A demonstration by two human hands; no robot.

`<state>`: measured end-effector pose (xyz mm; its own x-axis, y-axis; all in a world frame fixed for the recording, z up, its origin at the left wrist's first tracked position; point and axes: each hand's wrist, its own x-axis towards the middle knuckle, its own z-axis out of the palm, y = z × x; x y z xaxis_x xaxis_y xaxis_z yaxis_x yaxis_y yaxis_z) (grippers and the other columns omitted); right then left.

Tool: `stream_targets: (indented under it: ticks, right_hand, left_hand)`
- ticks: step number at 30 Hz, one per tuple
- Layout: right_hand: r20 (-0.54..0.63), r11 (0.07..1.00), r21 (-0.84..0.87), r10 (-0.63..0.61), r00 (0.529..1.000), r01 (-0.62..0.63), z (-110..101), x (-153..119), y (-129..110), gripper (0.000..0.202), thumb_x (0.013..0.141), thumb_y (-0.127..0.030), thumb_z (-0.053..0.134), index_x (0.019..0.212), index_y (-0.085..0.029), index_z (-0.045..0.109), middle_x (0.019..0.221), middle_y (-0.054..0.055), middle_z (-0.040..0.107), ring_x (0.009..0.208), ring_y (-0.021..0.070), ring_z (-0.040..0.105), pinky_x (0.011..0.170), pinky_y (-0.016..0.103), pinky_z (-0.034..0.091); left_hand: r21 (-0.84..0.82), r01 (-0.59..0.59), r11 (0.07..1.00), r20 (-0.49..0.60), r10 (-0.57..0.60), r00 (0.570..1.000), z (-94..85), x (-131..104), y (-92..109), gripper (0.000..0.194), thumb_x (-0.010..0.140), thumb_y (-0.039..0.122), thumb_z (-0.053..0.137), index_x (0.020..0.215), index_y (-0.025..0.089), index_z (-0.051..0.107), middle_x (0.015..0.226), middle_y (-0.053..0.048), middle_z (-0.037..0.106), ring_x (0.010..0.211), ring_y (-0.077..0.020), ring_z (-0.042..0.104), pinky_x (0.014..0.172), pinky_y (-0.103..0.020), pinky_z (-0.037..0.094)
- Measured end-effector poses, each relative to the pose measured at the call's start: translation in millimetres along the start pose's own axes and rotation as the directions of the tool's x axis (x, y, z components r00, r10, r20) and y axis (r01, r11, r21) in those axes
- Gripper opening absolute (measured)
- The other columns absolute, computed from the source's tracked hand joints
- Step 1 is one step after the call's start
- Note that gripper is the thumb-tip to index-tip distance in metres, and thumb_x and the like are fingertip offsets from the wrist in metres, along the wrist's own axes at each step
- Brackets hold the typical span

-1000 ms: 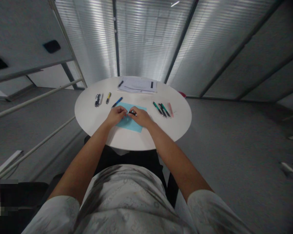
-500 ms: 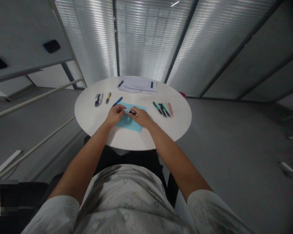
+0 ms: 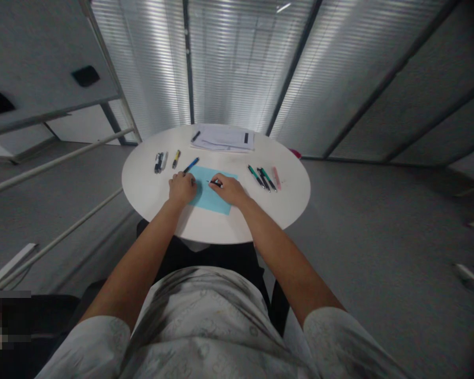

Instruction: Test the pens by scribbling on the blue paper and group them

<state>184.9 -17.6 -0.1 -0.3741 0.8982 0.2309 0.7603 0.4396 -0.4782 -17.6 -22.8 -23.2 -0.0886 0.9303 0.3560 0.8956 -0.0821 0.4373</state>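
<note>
My right hand (image 3: 228,189) grips a dark pen (image 3: 215,183), its tip pointing left over a light blue sheet of paper (image 3: 211,201). At the paper's left edge rests my left hand (image 3: 183,188), fingers curled; anything inside them is hidden or too small to name. A blue and black pen (image 3: 191,165) lies just beyond the left hand, by the sheet's upper left corner.
On the round white table (image 3: 197,231) are several green and black pens (image 3: 263,179), a pink strip-like item (image 3: 276,178), a yellow and black pen (image 3: 176,159) and a group of dark and pale pens (image 3: 160,162). White papers (image 3: 223,139) lie at the back.
My left hand has moved away from the pen's tip, left and slightly down, to the paper's left edge. The right hand keeps the pen in nearly the same place.
</note>
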Motion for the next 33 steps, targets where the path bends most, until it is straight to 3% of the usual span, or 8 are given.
stream_targets:
  ticks: [6,10,16,20,25,33]
  right_hand:
    - [0.005,1.000,0.002,-0.005,1.000,0.005,-1.0,-0.3,-0.5,0.027,0.100,-0.046,0.059,0.116,-0.027,0.069,0.102,0.003,0.077,0.091,0.0203,0.068,0.080,0.030,0.046]
    - [0.013,1.000,0.018,-0.001,1.000,0.001,-3.6,-1.5,-1.3,0.031,0.101,-0.044,0.058,0.126,-0.029,0.067,0.100,0.001,0.078,0.090,0.0206,0.069,0.083,0.031,0.049]
    - [-0.011,0.982,0.099,-0.158,0.987,0.158,-0.9,0.2,4.7,0.035,0.106,-0.037,0.049,0.135,-0.033,0.068,0.137,0.001,0.072,0.120,0.0211,0.068,0.104,0.035,0.049]
    - [-0.024,0.971,0.123,-0.202,0.979,0.203,2.2,1.9,7.0,0.037,0.107,-0.035,0.046,0.138,-0.031,0.067,0.141,0.001,0.070,0.129,0.0204,0.065,0.110,0.037,0.048]
    - [-0.042,0.969,0.125,-0.208,0.977,0.212,2.9,2.1,7.1,0.037,0.107,-0.035,0.048,0.136,-0.029,0.069,0.138,0.003,0.072,0.126,0.0208,0.067,0.109,0.036,0.049]
    - [0.010,0.979,0.112,-0.173,0.985,0.171,-0.2,0.0,1.8,0.035,0.107,-0.036,0.047,0.134,-0.030,0.069,0.139,0.002,0.071,0.125,0.0216,0.067,0.104,0.035,0.051]
  left_hand:
    - [-0.145,0.033,0.989,-0.048,-0.040,0.998,0.9,4.3,-3.6,0.010,0.081,0.023,0.066,0.087,0.020,0.074,0.106,-0.021,0.069,0.111,-0.0410,0.061,0.097,-0.056,0.043]
    - [-0.314,-0.044,0.948,-0.090,0.016,0.996,-1.7,8.3,-4.6,0.005,0.080,0.026,0.068,0.078,0.022,0.070,0.091,-0.014,0.073,0.097,-0.0325,0.065,0.089,-0.045,0.047]
    - [-0.598,-0.052,0.799,-0.068,0.013,0.998,-4.4,7.7,1.5,0.020,0.082,0.039,0.068,0.081,0.019,0.069,0.075,-0.005,0.069,0.073,-0.0202,0.063,0.072,-0.032,0.047]
    - [-0.732,-0.055,0.679,-0.017,0.062,0.998,-4.0,5.5,8.6,0.023,0.079,0.041,0.070,0.082,0.018,0.068,0.076,-0.004,0.070,0.071,-0.0182,0.065,0.072,-0.031,0.049]
    - [-0.794,0.007,0.608,0.083,0.097,0.992,-4.6,5.0,11.3,0.025,0.074,0.038,0.072,0.087,0.017,0.068,0.077,-0.006,0.074,0.073,-0.0194,0.069,0.068,-0.030,0.051]
    - [-0.800,0.038,0.598,0.113,0.089,0.990,-4.7,3.7,12.3,0.025,0.074,0.040,0.072,0.083,0.018,0.064,0.076,-0.007,0.074,0.060,-0.0153,0.061,0.059,-0.028,0.046]
